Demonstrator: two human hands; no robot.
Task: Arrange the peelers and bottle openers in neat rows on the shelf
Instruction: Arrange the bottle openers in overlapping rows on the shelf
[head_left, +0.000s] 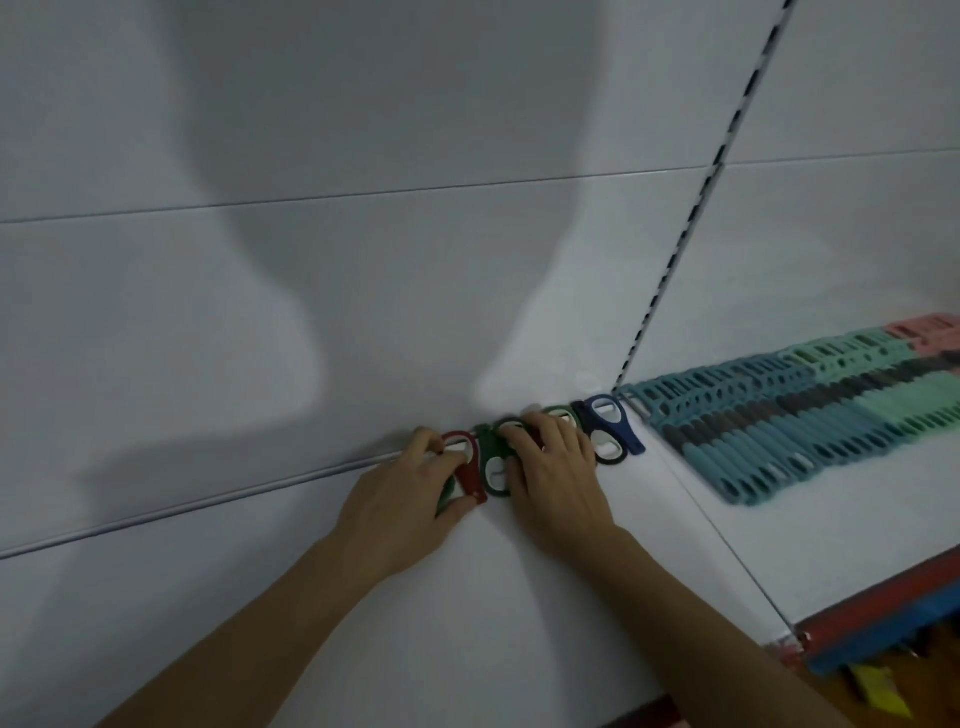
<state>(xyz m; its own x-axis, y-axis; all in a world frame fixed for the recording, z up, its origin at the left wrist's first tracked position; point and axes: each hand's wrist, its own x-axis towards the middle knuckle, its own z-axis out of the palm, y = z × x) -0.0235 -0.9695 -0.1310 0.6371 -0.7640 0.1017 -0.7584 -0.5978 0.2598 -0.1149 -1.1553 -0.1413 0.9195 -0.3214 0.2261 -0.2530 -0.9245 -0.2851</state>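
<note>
So a short row of bottle openers (545, 447) is being built right at the back of the white shelf (597, 561), tucked against the back panel (363, 312), probably so the wall can be used as a straight edge to line them up. The left hand (410, 499) is closed around a red opener (470, 470) at the left end of the row, thumb at the bottom and fingers over the top, and a greenish one seems to be held underneath it too, hard to tell though. The right hand (553, 467) is laid flat with fingers spread over the green openers (493, 457) in the middle, pressing on them rather than gripping, likely so they're kept from toppling while the red one gets nudged in. A blue opener (605, 421) and a black one (608, 452) are already stood at the right end, just beside the slotted upright (696, 218). On the next shelf section over, long tidy rows of teal, dark and mint peelers (810, 415) are already packed tight, with some pink ones at the far end, so that part looks done. Only the opener row seems left to be sorted.
</note>
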